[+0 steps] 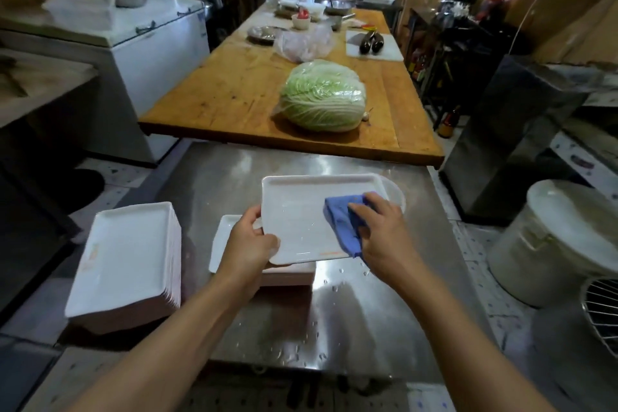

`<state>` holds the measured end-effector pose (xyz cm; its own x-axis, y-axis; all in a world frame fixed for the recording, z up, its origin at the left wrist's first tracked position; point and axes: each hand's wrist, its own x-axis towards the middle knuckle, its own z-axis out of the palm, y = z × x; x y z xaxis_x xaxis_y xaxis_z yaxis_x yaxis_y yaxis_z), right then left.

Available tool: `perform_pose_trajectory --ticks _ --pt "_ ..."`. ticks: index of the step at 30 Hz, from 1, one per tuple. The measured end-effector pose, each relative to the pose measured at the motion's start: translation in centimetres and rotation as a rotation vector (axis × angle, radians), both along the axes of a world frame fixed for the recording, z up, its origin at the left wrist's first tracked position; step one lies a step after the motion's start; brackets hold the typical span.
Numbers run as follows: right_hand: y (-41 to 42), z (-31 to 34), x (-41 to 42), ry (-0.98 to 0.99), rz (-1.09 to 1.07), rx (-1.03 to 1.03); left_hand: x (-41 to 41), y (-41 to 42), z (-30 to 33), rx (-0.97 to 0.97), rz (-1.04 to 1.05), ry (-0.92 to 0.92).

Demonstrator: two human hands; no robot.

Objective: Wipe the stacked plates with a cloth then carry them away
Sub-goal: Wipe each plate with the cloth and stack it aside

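Note:
A white rectangular plate (297, 214) is held tilted above the steel table (214, 177). My left hand (249, 244) grips its left edge. My right hand (381, 231) presses a blue cloth (342, 221) on the plate's right side. Under the held plate lies a low stack of white plates (222, 237), partly hidden by my left hand. A taller stack of white rectangular plates (127, 257) stands at the table's left edge.
Water drops dot the steel table. Beyond it is a wooden table (234, 90) with a wrapped cabbage (322, 95), a plastic bag and dishes. A white lidded bucket (561, 241) and a wire rack stand at right, a chest freezer (150, 43) at left.

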<state>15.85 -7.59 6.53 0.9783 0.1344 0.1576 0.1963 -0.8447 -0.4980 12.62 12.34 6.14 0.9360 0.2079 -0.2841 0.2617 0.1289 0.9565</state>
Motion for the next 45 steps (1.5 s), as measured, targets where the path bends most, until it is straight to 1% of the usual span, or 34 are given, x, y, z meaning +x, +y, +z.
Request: perform_pose_trajectory --ticks 1,2,4,8,11,13,15,17,19,23,27,29,31,33,35,37,40,45 --pt "0.6 -0.1 -0.6 -0.017 0.028 -0.056 -0.7 0.5 0.1 -0.012 -0.009 -0.003" --pt "1.4 -0.1 -1.3 -0.047 0.048 -0.071 -1.3 1.1 0.1 -0.025 -0.019 -0.008" --pt "3.7 0.2 -3.0 -0.085 0.102 -0.041 -2.7 2.2 0.3 -0.053 -0.032 -0.015" --pt "9.6 0.9 -6.9 -0.134 0.329 0.026 -5.4 4.3 0.6 -0.111 -0.123 -0.069" --pt "13.0 1.8 -8.4 -0.126 0.393 0.089 -7.2 5.6 1.0 -0.141 -0.181 -0.088" --pt "14.4 2.8 -8.6 -0.191 0.414 0.022 -8.0 6.7 1.2 -0.091 -0.182 -0.102" --pt "15.4 3.3 -8.4 -0.249 0.427 -0.046 -8.5 7.8 1.5 0.009 -0.177 -0.121" --pt "16.2 3.8 -8.3 -0.279 0.414 -0.128 -9.0 8.4 1.9 0.093 -0.174 -0.117" --pt "16.6 4.1 -8.0 -0.335 0.41 -0.161 -9.2 8.9 2.3 0.118 -0.157 -0.094" --pt "16.5 4.6 -7.0 -0.415 0.394 -0.197 -9.4 9.4 3.2 0.085 -0.157 -0.113" --pt "15.3 5.1 -6.1 -0.402 0.383 -0.232 -9.5 8.9 3.4 0.04 -0.204 -0.126" --pt "13.8 4.8 -6.0 -0.382 0.35 -0.2 -9.4 8.4 3.3 0.0 -0.21 -0.131" --pt "11.8 4.2 -5.9 -0.356 0.253 -0.163 -9.5 8.0 3.4 -0.032 -0.204 -0.12" --pt "10.2 3.7 -6.1 -0.297 0.157 -0.129 -9.5 7.6 3.3 -0.027 -0.198 -0.103" --pt "10.1 3.9 -6.1 -0.255 0.113 -0.073 -9.3 6.8 3.4 -0.025 -0.193 -0.089" --pt "11.1 4.5 -5.9 -0.266 0.136 -0.019 -9.1 5.9 3.6 -0.03 -0.19 -0.091" --pt "12.5 5.2 -5.6 -0.323 0.165 0.009 -9.1 4.8 3.9 -0.001 -0.211 -0.102" --pt "11.2 5.4 -5.1 -0.344 0.157 0.046 -9.2 3.8 3.9 0.04 -0.212 -0.122"
